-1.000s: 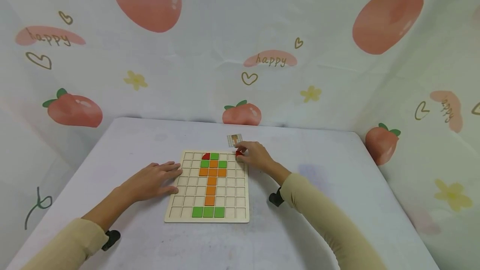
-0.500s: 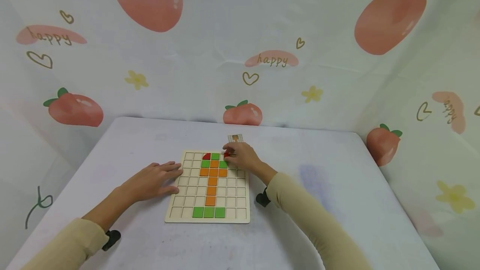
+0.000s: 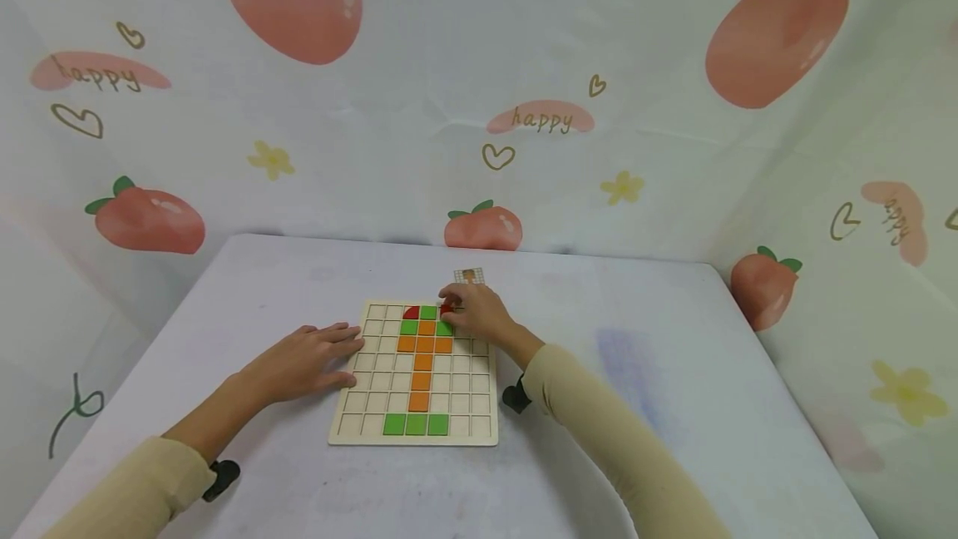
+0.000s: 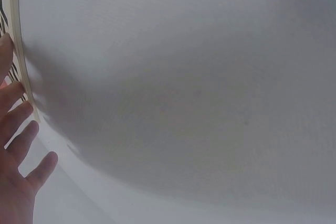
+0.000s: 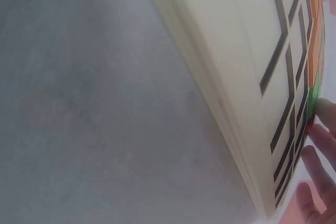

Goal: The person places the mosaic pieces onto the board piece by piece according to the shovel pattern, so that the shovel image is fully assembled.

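Note:
A pale wooden grid board (image 3: 359, 424) lies on the table. Orange tiles (image 3: 423, 363) form a cross on it, with green tiles (image 3: 416, 424) in the near row and more near the far end. One red piece with a curved edge (image 3: 412, 313) sits in the far row. My right hand (image 3: 482, 314) pinches another red piece (image 3: 446, 308) between thumb and finger over that row, right of a green tile; fingers partly cover it. My left hand (image 3: 303, 363) rests with extended fingers on the board's left edge (image 4: 18, 40), as the left wrist view also shows.
A small card with a grid picture (image 3: 469, 275) lies behind the board, partly hidden by my right hand. The white table (image 3: 284, 481) meets a fruit-patterned cloth (image 3: 389, 165) at its back. Black straps with cameras sit on both wrists.
My right hand has moved left along the far row with the red piece, from the board's far right corner to beside the green tile. The left hand stays in place.

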`<action>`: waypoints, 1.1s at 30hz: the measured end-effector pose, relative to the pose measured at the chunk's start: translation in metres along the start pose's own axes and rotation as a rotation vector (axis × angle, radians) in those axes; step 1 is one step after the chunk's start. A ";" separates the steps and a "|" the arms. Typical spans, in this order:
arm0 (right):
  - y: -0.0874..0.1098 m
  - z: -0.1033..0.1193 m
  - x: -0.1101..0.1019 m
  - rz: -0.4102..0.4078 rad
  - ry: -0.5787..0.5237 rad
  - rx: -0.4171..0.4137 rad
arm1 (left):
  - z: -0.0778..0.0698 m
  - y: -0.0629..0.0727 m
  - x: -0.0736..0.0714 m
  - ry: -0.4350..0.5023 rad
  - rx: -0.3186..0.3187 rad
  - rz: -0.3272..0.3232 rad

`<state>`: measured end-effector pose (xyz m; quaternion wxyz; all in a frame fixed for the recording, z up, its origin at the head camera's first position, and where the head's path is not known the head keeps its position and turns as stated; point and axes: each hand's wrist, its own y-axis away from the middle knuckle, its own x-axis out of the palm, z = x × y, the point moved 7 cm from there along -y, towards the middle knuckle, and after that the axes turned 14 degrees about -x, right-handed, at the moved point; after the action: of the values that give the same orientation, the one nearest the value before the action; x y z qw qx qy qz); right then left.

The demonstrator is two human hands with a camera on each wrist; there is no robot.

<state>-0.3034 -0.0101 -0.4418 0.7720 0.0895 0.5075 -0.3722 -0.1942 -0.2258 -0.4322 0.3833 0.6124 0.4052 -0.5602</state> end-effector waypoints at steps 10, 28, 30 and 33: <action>0.000 0.001 0.001 -0.007 0.000 0.010 | 0.002 0.000 0.004 -0.001 -0.004 -0.002; 0.025 -0.018 -0.020 0.017 0.007 0.066 | 0.001 -0.003 0.007 -0.015 -0.001 0.014; 0.037 -0.027 -0.032 0.013 0.039 0.070 | 0.001 -0.004 0.006 -0.021 0.001 0.012; 0.057 -0.041 -0.055 -0.027 0.104 0.042 | 0.003 -0.005 0.005 -0.027 -0.002 0.015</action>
<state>-0.3065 0.0780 -0.4286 0.7374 0.1181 0.5403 -0.3878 -0.1992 -0.2261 -0.4374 0.3933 0.6073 0.3960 -0.5653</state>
